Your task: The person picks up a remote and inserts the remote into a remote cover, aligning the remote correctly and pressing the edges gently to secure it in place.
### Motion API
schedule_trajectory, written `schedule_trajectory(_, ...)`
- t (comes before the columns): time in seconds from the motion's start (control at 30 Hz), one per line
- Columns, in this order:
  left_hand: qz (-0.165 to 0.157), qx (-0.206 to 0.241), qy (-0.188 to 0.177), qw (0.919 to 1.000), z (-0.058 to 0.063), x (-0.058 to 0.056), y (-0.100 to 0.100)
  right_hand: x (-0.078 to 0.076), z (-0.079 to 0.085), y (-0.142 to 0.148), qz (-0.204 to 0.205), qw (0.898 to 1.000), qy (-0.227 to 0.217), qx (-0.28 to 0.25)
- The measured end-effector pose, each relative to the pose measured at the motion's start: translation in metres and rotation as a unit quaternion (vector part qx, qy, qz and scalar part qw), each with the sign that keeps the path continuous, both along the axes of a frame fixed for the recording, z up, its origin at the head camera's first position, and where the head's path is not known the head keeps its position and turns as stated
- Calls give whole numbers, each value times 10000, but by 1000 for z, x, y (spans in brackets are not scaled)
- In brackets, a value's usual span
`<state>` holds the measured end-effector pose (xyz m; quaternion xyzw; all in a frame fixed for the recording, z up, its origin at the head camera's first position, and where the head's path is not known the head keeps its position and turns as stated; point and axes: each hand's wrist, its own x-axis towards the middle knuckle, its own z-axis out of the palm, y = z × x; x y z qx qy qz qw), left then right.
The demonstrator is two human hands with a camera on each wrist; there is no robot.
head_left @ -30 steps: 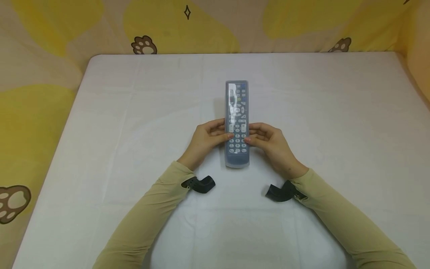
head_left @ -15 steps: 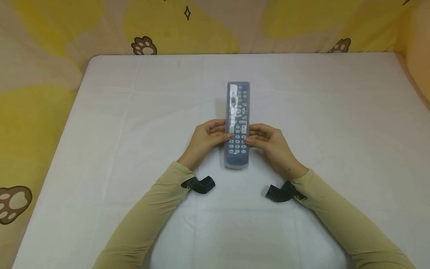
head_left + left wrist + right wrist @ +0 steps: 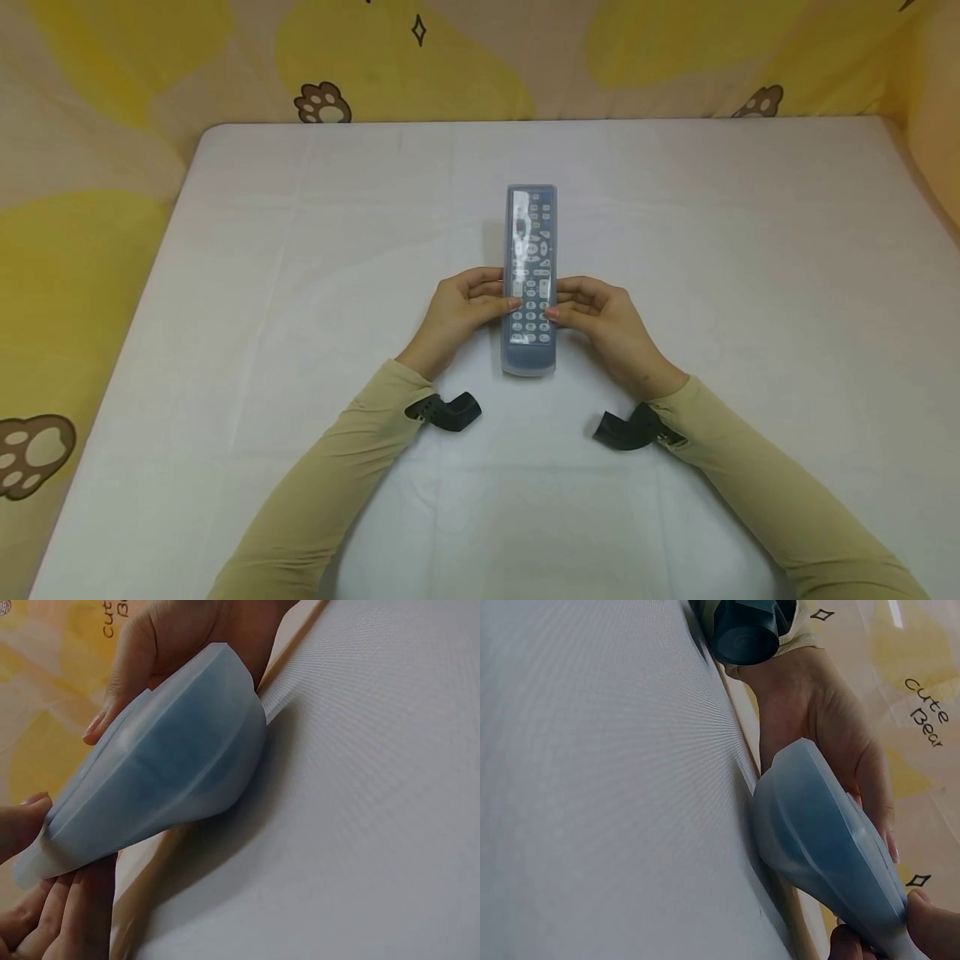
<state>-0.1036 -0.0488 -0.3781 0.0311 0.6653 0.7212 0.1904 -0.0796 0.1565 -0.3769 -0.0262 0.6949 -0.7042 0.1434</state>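
A long blue-grey remote control (image 3: 531, 358) in a translucent sleeve points away from me, its pale buttons facing up. My left hand (image 3: 465, 308) pinches its left edge, thumb on the button face and fingers underneath. On the opposite edge my right hand (image 3: 607, 321) pinches it the same way. The left wrist view shows the remote's rounded near end (image 3: 187, 750) close over the white cloth, casting a shadow. In the right wrist view the remote (image 3: 825, 832) appears between both hands, its far part cut off by the frame. The fingertips underneath are hidden in the head view.
A white-covered table (image 3: 337, 208) lies under both arms. Yellow patterned fabric (image 3: 450, 67) with paw prints hangs behind it and along the sides. Black wrist cameras (image 3: 453, 412) stick out from both sleeves, low over the table.
The remote's far end has shifted very slightly right and toward me, with a slight change in tilt. Both hands keep their hold and stay nearly still.
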Motion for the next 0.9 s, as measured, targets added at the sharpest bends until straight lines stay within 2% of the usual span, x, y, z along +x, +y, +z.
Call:
schedule_trajectory(0.37,-12,-26,33,10000,0,-1,1,-1,1,1,19,10000,-17,8)
schedule_trajectory(0.6,39,-158,-36,9999,3,-7,3,-10,6,3,55,9999,-137,89)
schedule_trajectory(0.73,9,-438,3,9990,9,-14,3,-17,9,3,91,9994,-239,216)
schedule_trajectory(0.9,-135,-817,205,9964,13,-30,6,-29,12,6,58,9992,-254,293)
